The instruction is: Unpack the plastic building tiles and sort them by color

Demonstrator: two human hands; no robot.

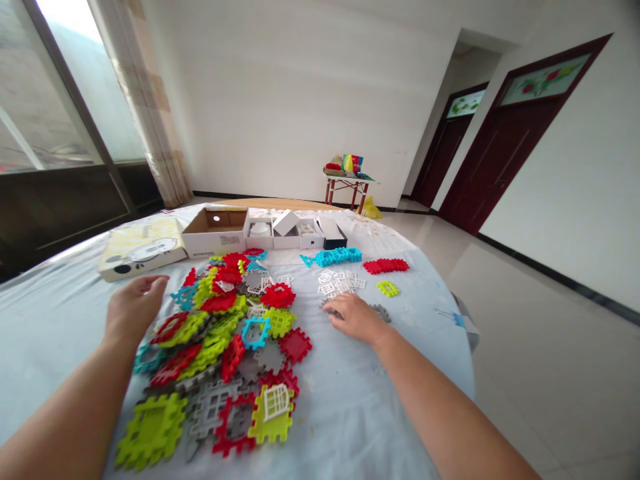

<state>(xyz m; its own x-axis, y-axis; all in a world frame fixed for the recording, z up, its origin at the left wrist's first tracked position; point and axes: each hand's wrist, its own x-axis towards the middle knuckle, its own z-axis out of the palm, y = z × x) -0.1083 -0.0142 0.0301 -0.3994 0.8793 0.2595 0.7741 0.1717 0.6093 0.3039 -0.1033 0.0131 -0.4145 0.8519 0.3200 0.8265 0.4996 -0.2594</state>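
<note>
My right hand point(354, 317) is at a short row of grey notched building panels point(381, 313), its fingers closed over a grey panel at the row's left end and partly hiding it. Just beyond it lie white window-frame pieces point(342, 283) in a loose heap. My left hand point(134, 305) hovers at the left side of a mixed pile, fingers loosely curved, with nothing visible in them. The pile holds red panels point(296, 345), lime-green panels point(153, 430), blue frames point(256, 332) and grey panels point(271, 356). One white window piece point(276, 402) rests on a green panel in front.
Blue panels point(337, 257), red panels point(386, 266) and a green panel point(388, 288) lie grouped at the right. Behind stand an open cardboard box point(215, 239), small white boxes point(311, 235) and a yellow-and-white box point(143, 250). A light-blue cloth point(345, 413) covers the round table.
</note>
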